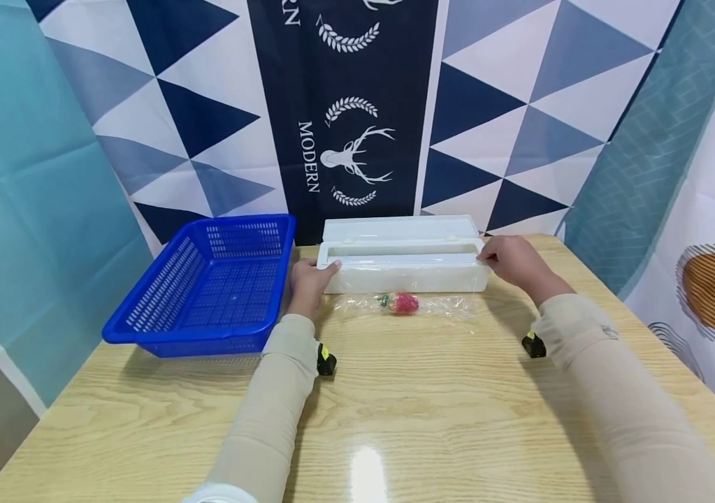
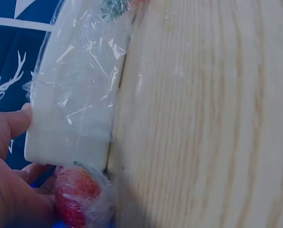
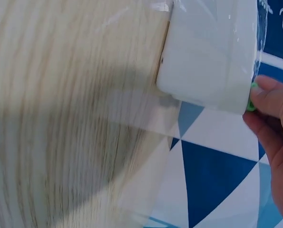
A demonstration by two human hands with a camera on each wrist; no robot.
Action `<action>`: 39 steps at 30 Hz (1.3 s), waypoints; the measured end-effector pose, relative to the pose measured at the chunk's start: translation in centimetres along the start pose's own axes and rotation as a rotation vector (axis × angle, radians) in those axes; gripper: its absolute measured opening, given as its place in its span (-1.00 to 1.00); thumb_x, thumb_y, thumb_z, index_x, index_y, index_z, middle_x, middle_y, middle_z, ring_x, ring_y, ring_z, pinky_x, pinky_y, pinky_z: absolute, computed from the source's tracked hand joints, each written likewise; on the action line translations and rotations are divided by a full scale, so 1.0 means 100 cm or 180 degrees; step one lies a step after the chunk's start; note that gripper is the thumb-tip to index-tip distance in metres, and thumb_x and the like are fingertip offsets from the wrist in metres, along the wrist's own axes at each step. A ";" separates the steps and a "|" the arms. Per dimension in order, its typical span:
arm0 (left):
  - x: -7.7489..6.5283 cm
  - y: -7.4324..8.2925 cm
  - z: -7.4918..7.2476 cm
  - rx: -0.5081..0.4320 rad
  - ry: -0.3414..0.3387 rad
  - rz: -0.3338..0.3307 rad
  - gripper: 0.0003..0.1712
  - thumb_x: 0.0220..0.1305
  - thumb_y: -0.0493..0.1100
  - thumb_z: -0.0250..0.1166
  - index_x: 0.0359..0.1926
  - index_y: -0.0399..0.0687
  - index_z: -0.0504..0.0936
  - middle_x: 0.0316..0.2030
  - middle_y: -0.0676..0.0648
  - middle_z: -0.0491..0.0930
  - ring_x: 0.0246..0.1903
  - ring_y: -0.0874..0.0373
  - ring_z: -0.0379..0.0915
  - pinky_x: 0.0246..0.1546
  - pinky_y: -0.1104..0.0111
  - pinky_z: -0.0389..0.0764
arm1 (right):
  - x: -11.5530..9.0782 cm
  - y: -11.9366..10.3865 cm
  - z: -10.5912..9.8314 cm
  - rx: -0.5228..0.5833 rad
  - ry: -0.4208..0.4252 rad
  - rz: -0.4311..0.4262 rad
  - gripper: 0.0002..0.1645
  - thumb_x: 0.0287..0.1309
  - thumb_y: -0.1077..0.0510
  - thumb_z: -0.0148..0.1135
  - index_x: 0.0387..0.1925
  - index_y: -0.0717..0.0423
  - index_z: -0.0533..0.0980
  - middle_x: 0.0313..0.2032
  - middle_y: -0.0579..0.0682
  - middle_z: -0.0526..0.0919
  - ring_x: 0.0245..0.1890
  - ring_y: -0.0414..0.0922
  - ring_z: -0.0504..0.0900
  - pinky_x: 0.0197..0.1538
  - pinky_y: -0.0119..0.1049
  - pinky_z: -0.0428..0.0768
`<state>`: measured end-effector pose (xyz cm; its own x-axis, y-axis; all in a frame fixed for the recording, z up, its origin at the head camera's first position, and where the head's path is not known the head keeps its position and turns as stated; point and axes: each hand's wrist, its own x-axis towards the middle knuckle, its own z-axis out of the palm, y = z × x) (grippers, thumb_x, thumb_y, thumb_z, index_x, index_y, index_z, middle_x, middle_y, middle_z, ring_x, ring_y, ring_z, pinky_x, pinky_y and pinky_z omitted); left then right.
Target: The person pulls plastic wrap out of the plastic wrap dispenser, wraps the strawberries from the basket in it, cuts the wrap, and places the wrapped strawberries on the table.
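Note:
A long white cling film dispenser lies across the table with its lid raised at the back. My left hand grips its left end, thumb at the top front edge. At the opposite end my right hand pinches a small green slide cutter between thumb and fingers. Clear film hangs down the dispenser's front onto the table. On that film, just before the box, rests a red strawberry with green leaves. Another red fruit in film shows beside my left fingers in the left wrist view.
To the left of my left hand stands a blue plastic basket with mesh sides. The wooden table runs back to a patterned curtain close behind the dispenser. Table edges slope away at both sides.

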<state>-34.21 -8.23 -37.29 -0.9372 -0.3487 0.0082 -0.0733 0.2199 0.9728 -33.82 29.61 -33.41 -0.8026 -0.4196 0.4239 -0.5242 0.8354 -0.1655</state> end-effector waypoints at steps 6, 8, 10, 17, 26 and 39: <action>-0.003 0.003 -0.002 0.0375 0.0111 0.0138 -0.43 0.08 -0.01 0.50 0.03 -0.28 0.61 -0.02 -0.21 0.58 -0.05 -0.02 0.48 0.06 0.19 0.51 | -0.002 -0.008 0.001 -0.0055 -0.0009 0.0064 -0.83 0.11 0.45 0.19 -0.28 0.39 0.66 -0.27 0.28 0.69 -0.18 0.23 0.63 -0.07 0.11 0.57; -0.002 0.005 -0.002 0.0443 0.0157 0.0258 -0.44 0.08 0.00 0.49 0.01 -0.26 0.61 -0.03 -0.20 0.59 -0.06 -0.03 0.48 0.04 0.19 0.51 | -0.002 -0.015 0.001 -0.0094 0.0009 0.0042 -0.80 0.11 0.41 0.23 -0.21 0.41 0.63 -0.20 0.31 0.66 -0.09 0.26 0.58 0.02 0.14 0.51; -0.002 0.006 -0.003 0.0498 0.0210 0.0390 -0.43 0.08 0.01 0.49 0.00 -0.28 0.60 -0.03 -0.23 0.57 -0.04 -0.06 0.47 0.07 0.17 0.49 | 0.000 -0.023 0.004 -0.0106 0.0031 -0.0051 -0.73 0.09 0.36 0.29 -0.13 0.40 0.61 -0.13 0.32 0.63 -0.01 0.28 0.53 0.11 0.16 0.43; -0.006 0.002 0.001 0.0651 0.0330 0.0826 -0.47 0.10 0.06 0.47 -0.02 -0.19 0.63 -0.03 -0.19 0.53 0.04 -0.05 0.38 0.15 0.19 0.33 | 0.006 -0.047 0.018 0.0135 -0.0133 -0.0469 -0.67 -0.09 0.23 0.51 -0.22 0.24 0.65 -0.20 0.17 0.60 -0.09 0.15 0.50 0.07 0.07 0.43; -0.019 0.001 -0.004 0.0457 -0.0001 0.1367 -0.73 0.22 -0.07 0.37 -0.20 -0.19 0.71 -0.24 -0.15 0.55 -0.20 -0.01 0.43 -0.16 0.23 0.44 | -0.002 -0.048 0.027 -0.0208 -0.0343 -0.0492 -0.78 -0.14 0.30 0.52 -0.38 0.19 0.64 -0.35 0.08 0.60 -0.24 0.08 0.54 -0.08 0.01 0.53; -0.038 0.002 -0.014 -0.0019 -0.0802 0.1521 -0.86 0.32 -0.32 0.26 -0.15 -0.31 0.63 -0.26 -0.17 0.68 -0.22 0.03 0.56 -0.13 0.29 0.55 | -0.014 -0.048 0.016 -0.0311 0.0016 -0.0601 -0.84 -0.01 0.41 0.35 -0.51 0.14 0.56 -0.51 -0.03 0.54 -0.45 -0.03 0.50 -0.29 -0.09 0.51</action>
<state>-30.18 -8.11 -36.78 -0.9184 0.0183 0.3952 0.3826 0.2950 0.8755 -30.62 25.63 -34.65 -0.6913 -0.5704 0.4436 -0.6348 0.7727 0.0044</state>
